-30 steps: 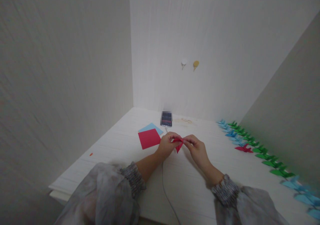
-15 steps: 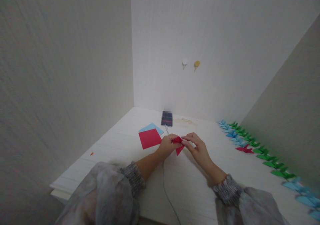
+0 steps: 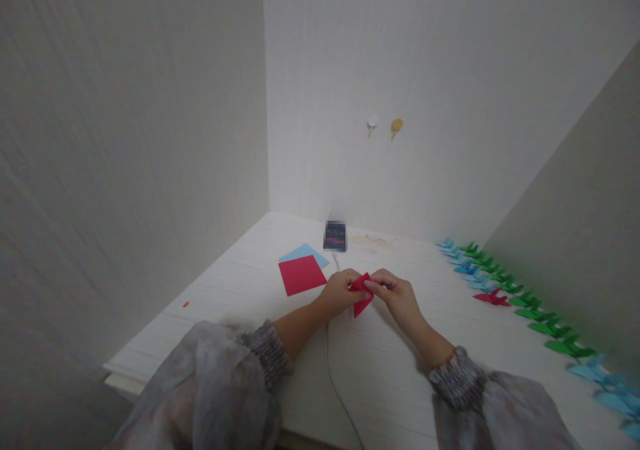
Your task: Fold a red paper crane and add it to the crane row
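Between my two hands is a small piece of folded red paper (image 3: pixel 361 298), held just above the white table. My left hand (image 3: pixel 341 293) grips its left side, thumb across the front. On the upper right, my right hand (image 3: pixel 395 291) pinches the paper's edge between thumb and index finger. The paper's far side is hidden behind my fingers. Left of my left hand lies a flat red paper square (image 3: pixel 301 276), partly on top of a light blue sheet (image 3: pixel 315 255).
A phone (image 3: pixel 335 237) stands at the back with a cable (image 3: pixel 334 370) running towards me. Rows of green folded paper figures (image 3: pixel 545 328) and blue ones (image 3: pixel 595 370), plus one red figure (image 3: pixel 493 297), line the right side. An orange scrap (image 3: pixel 186 304) lies left.
My right thumb and fingers have closed onto the red paper's upper edge. The folded paper has turned slightly and shows a broader face. The view has shifted a little.
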Motion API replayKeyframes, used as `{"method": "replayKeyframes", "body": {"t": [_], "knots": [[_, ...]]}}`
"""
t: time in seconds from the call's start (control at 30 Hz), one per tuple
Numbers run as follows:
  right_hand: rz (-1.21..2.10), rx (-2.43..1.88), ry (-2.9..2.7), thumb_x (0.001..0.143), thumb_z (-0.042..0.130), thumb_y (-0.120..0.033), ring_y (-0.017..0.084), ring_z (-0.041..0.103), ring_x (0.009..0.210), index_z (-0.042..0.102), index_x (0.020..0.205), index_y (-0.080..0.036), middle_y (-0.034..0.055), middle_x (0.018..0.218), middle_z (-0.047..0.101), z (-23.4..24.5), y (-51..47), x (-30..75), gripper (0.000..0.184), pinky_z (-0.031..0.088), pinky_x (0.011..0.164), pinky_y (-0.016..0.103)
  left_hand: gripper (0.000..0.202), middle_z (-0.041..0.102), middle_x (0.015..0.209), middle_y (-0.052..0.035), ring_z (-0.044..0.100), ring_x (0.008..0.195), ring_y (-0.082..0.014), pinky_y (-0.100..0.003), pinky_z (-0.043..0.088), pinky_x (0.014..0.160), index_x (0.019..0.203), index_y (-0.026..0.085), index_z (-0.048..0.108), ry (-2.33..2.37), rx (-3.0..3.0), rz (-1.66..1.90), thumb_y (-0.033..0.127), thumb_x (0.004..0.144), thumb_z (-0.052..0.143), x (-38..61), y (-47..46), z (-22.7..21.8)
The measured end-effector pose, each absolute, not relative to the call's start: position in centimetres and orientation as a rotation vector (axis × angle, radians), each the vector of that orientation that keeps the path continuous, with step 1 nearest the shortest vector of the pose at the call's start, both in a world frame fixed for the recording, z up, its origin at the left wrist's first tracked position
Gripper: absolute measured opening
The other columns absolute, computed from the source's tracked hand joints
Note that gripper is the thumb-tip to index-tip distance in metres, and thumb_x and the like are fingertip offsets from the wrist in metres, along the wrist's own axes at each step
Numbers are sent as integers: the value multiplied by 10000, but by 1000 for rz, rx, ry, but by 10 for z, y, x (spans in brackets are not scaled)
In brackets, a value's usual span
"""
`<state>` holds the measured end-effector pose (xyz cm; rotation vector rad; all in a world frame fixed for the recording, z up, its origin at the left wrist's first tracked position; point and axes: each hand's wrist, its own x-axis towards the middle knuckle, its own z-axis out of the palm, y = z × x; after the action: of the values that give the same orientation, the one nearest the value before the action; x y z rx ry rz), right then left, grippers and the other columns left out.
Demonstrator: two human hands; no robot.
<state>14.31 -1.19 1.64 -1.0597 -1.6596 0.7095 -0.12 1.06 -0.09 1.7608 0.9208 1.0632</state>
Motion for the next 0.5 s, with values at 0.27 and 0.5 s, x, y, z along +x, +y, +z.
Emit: {"method": "replayKeyframes", "body": {"t": [0.27, 0.5], "knots": [[955, -1004, -1682, 706, 551, -329, 137, 504, 665, 657, 669, -175, 6, 662, 548, 24, -14, 144, 190, 395, 652, 264, 126, 544, 651, 11, 494, 603, -101, -197, 380, 564, 637, 139, 565, 893, 1807, 991, 227, 565, 621, -1, 12, -3], [986, -1066, -1646, 686, 560, -358, 131, 497, 624, 638, 610, -166, -1, 611, 538, 26, -15, 142, 221, 395, 627, 254, 88, 539, 652, 6, 494, 614, -108, -209, 389, 574, 627, 137, 552, 868, 1897, 940, 169, 566, 608, -2, 12, -2]]}}
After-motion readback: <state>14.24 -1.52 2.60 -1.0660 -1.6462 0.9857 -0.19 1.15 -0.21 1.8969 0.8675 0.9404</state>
